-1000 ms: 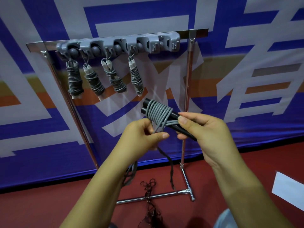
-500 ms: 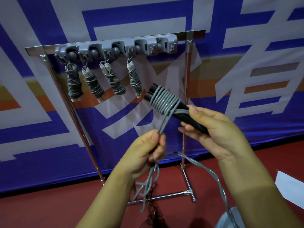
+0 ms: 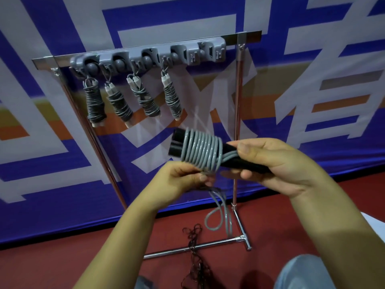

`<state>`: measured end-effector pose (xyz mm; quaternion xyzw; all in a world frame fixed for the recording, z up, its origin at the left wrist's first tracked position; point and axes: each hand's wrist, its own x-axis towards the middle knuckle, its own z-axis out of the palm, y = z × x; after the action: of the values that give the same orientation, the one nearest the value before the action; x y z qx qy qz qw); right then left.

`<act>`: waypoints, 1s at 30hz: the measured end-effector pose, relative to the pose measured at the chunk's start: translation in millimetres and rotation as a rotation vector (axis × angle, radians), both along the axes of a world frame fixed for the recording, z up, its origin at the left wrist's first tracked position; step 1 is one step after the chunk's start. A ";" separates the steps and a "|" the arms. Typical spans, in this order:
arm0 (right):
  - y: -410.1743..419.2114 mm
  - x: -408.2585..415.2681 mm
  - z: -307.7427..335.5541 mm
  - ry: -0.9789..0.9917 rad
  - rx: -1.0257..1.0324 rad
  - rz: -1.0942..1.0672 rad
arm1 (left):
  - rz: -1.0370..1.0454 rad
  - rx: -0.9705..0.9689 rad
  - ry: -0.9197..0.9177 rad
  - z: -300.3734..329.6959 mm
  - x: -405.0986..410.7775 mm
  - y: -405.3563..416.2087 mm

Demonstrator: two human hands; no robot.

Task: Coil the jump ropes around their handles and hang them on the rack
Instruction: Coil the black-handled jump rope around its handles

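A blue, white and orange banner (image 3: 62, 163) fills the background from 9 to 3 o'clock, above a red floor (image 3: 62, 263). In front of it stands the metal rack (image 3: 237, 126), its grey hook bar (image 3: 150, 59) running across at 12 o'clock. Four coiled jump ropes (image 3: 94, 105) hang side by side from the bar's hooks at about 11 o'clock; the hooks at the bar's right end hold nothing. At the centre, the right hand (image 3: 277, 163) grips the two black handles (image 3: 245, 163) held together, thumb on top and fingers curled beneath, the handle ends pointing toward 10 o'clock. The grey rope (image 3: 201, 151) is wound in tight turns around the handles near their free ends. Just below the coil, at 6 o'clock of it, the left hand (image 3: 177, 180) pinches the rope's loose strands between thumb and fingers. The remaining rope hangs below that hand in a loop (image 3: 216, 217) near the rack's foot. A dark tangled cord (image 3: 194, 247) lies on the floor at 6 o'clock.
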<state>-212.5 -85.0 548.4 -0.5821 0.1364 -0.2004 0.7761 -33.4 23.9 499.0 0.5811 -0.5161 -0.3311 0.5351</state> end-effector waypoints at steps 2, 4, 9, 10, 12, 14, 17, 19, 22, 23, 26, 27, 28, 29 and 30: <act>-0.4 -1.1 1.9 0.032 -0.074 0.067 | 0.056 0.060 -0.236 11.3 -3.9 0.4; -1.9 -2.2 3.5 0.062 -0.125 0.101 | 0.092 0.065 -0.350 21.0 -3.1 -0.3; -3.9 -9.2 9.1 0.134 -0.285 0.188 | 0.068 -0.200 -0.554 25.8 10.6 -4.6; -4.6 -10.2 10.4 0.161 -0.336 0.203 | 0.090 -0.213 -0.608 25.6 13.5 -6.6; -6.2 -11.8 13.3 0.226 -0.438 0.217 | 0.097 -0.232 -0.737 28.2 14.0 -8.1; -6.7 -12.0 15.8 0.296 -0.517 0.233 | 0.122 -0.243 -0.774 29.8 14.2 -7.9; -6.8 -10.2 14.7 0.394 -0.622 0.261 | 0.170 -0.250 -0.742 29.8 12.3 -7.4; -7.1 -8.6 12.4 0.454 -0.682 0.264 | 0.168 -0.267 -0.755 30.2 8.9 -6.8; -8.3 -6.1 9.1 0.535 -0.759 0.230 | 0.179 -0.305 -0.808 30.2 8.1 -5.8; -8.7 -5.0 7.5 0.556 -0.783 0.208 | 0.188 -0.318 -0.828 29.8 8.1 -4.9; -9.9 -1.4 0.8 0.605 -0.851 0.096 | 0.217 -0.359 -0.902 27.5 5.7 -2.4; -10.1 0.0 -1.3 0.618 -0.875 0.047 | 0.231 -0.372 -0.926 26.8 4.8 -2.2; -10.1 1.3 -3.3 0.624 -0.897 -0.003 | 0.251 -0.383 -0.945 26.4 3.9 -2.0; -9.9 2.7 -4.9 0.624 -0.916 -0.055 | 0.276 -0.395 -0.956 26.5 2.5 -2.3; -9.7 4.2 -6.8 0.619 -0.935 -0.108 | 0.302 -0.413 -0.963 26.3 0.9 -2.6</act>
<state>-208.3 -94.7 541.6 -0.8880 0.2839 -0.0990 0.3480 -32.4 21.3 525.3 0.6175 -0.6680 0.1614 0.3826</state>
